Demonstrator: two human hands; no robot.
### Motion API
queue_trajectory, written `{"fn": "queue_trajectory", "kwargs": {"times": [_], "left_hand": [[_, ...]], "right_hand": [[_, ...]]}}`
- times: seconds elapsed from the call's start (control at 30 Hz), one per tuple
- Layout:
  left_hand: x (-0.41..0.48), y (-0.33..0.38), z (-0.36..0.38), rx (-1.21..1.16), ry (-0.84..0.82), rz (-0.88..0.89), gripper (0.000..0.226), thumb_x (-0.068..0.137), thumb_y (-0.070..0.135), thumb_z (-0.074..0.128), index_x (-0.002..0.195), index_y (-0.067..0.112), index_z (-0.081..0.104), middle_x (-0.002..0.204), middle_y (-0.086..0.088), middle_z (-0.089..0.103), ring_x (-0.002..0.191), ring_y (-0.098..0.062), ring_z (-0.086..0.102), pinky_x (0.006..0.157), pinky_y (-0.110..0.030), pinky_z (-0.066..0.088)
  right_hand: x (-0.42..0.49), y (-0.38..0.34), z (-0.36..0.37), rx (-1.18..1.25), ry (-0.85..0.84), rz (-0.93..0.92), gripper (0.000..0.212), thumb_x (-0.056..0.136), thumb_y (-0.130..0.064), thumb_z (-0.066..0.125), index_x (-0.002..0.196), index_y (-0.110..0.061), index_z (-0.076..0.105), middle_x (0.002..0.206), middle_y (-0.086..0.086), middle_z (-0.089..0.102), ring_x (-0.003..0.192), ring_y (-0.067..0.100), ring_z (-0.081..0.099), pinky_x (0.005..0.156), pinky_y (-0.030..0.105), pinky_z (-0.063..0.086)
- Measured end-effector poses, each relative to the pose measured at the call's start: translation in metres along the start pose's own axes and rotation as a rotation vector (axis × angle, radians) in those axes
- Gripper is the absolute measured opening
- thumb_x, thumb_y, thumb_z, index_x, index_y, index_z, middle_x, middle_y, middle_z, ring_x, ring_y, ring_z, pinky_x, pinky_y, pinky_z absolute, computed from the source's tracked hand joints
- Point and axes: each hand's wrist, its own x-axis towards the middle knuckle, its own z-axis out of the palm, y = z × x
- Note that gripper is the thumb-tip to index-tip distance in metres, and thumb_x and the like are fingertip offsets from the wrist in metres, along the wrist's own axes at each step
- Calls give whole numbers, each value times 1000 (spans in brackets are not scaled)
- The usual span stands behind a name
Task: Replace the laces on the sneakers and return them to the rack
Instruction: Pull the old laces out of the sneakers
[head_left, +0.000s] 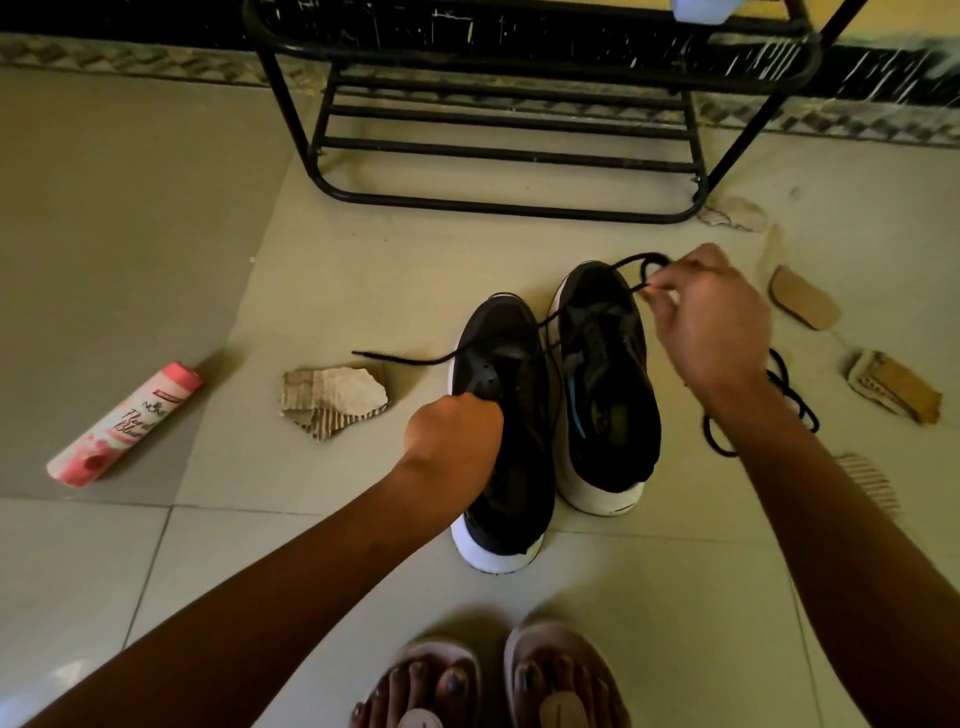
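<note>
Sneakers sit side by side on the floor (156, 218), near the front of the black rack (509, 154). The left hand (452, 436) holds the side of the left sneaker (506, 322) with its fingers curled tight round it. The right hand (711, 322) pinches a black lace (415, 359) above the toe of the right sneaker (608, 395), and the lace runs down across the left sneaker to the floor.

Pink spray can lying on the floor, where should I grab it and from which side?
Take the pink cylindrical spray can around its middle, from above. It lies on its side on the pale floor tiles, slanted, so fingers close across its round body.
</note>
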Motion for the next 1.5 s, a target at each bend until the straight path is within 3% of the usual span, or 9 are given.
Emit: {"fn": "queue_trajectory", "kwargs": {"times": [0.3,0.47,0.57,0.67,0.8,0.97,1.07,1.33,1.5], "left_hand": [[-1,-3,-1,-14,-2,17,18,95,15,47,102,7,62,101,-10,65,93,-25,64,70,-27,45],[1,-24,-22,-130,2,29,58,85,67,42,91,11,57,78,-2,55,82,-22,60,64,-30,43],[5,-31,-51,-256,259,26,56,84,65,44,116,21,59,99,0,67,92,-21,62,74,-32,49],[7,-30,-77,-450,442,164,63,81,56,60,134,26,47,120,7,62,103,-12,59,85,-29,49],[11,-11,-92,-909,354,399,98,67,47,78,146,21,28,141,8,47,129,-3,41,108,-22,32],[14,12,-87,-1268,298,535,45,80,11,72,120,1,53,94,-5,69,95,-13,66,94,-31,49],[13,8,-78,-1367,224,512,27,86,3,62,113,1,59,70,9,67,76,-4,65,87,-24,52],[7,-18,-73,-1250,239,385,19,96,17,47,92,18,65,72,16,64,74,1,60,76,-10,46],[7,-46,-84,-1193,372,255,23,98,22,40,85,25,58,71,18,60,70,8,55,71,-4,43]], "right_hand": [[13,19,-57,71,303,223,28,92,-31,55,113,-15,66,119,11,56,98,30,56,75,34,40],[7,5,-79,159,-187,-20,43,76,-16,77,117,-23,65,126,11,50,104,26,55,91,35,45],[-1,-8,-80,194,-214,-20,36,80,-5,70,112,-23,66,120,8,55,96,21,58,79,24,44],[-7,-23,-89,381,-143,-37,25,82,-2,67,99,-20,67,88,-1,66,71,2,60,61,3,41],[-12,-49,-99,1038,-180,-67,22,81,2,68,85,-18,61,76,0,66,65,9,68,62,21,56],[-14,-60,-101,1485,-177,-35,21,73,0,70,83,-11,56,71,-1,66,72,19,69,65,29,56],[-11,-50,-104,1614,-126,28,19,75,3,65,83,-11,54,72,-1,65,75,19,68,69,29,54],[8,-13,-106,1785,43,266,29,79,9,49,79,-19,55,71,-4,59,69,12,59,64,22,47],[11,23,-95,1539,180,375,39,69,11,47,82,-24,57,63,-12,53,54,6,47,46,16,29]]}}
